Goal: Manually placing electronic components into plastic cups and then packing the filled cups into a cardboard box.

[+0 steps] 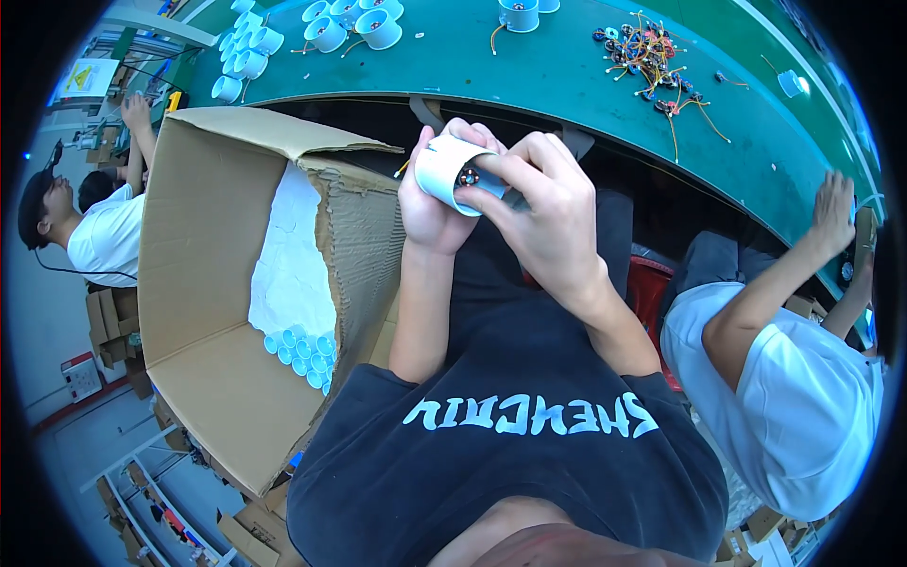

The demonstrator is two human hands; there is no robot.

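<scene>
A short, light-blue cylindrical housing (442,170) is held above my lap, in front of the green bench. My left hand (430,208) is closed around it, with the fingers behind and the thumb along its side. A small round part with metallic dots, a motor or coil (468,177), shows inside its open end. My right hand (548,203) is closed on the opening's rim, thumb and forefinger at its edges beside the small part. Whether those fingers also grip the small part is hidden. A short yellow wire end (402,170) sticks out beside my left hand.
On the green bench (453,71) are several similar housings (378,29) and a tangled pile of small wired parts (647,57). An open cardboard box (217,236) at my left holds stacked light-blue housings (300,352). A co-worker (775,378) sits close on my right.
</scene>
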